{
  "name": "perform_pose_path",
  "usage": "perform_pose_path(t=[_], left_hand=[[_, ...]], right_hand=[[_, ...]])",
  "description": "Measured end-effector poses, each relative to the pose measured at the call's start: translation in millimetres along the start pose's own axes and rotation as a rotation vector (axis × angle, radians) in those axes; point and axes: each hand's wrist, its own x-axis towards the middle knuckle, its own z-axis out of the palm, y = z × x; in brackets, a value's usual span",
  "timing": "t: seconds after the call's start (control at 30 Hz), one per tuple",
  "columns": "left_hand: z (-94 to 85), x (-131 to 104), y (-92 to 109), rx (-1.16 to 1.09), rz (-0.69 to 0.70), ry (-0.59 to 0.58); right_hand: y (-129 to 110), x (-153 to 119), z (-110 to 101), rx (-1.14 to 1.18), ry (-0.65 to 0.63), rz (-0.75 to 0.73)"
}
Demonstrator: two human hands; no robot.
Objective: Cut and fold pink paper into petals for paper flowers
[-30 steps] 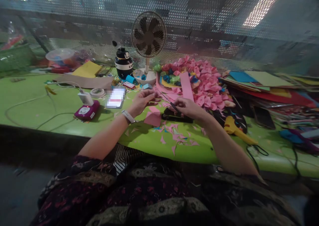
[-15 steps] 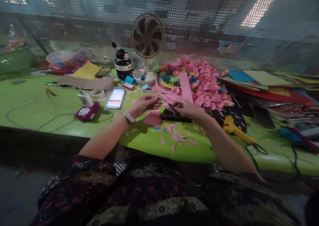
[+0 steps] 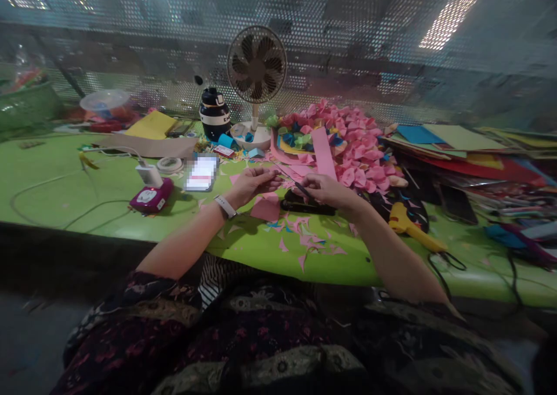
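My right hand [image 3: 322, 189] is curled round scissors [image 3: 301, 188], whose dark handle shows beside the fingers. Their thin metal blade points up and left toward my left hand [image 3: 256, 185]. That hand has its thumb and fingers pinched together, and whatever lies between the tips is too small to make out. Under the hands are a piece of pink paper [image 3: 265, 207] and a black stapler-like object [image 3: 308, 202]. Cut pink scraps [image 3: 307, 232] lie scattered nearer the table's edge. Just beyond, a pink paper strip [image 3: 322, 154] leans on the heap.
A large heap of pink paper petals [image 3: 359, 145] stands behind my right hand. To the right are a yellow glue gun [image 3: 413, 228], a dark phone [image 3: 458, 203] and stacked coloured paper [image 3: 461, 137]. Leftward lie a lit phone [image 3: 201, 172] and a purple power socket [image 3: 152, 196]. A fan [image 3: 256, 64] stands behind.
Both hands stay almost where they were, fingers still pinched and curled. The view has shifted very slightly; nothing on the table has visibly moved.
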Motion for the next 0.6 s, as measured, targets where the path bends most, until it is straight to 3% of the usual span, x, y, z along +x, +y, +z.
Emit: perform_pose_path(t=[0.6], left_hand=[[-2.3, 2.6, -2.7, -0.009, -0.014, -0.011]], right_hand=[[3.3, -1.1, 2.4, 0.010, 0.046, -0.043]])
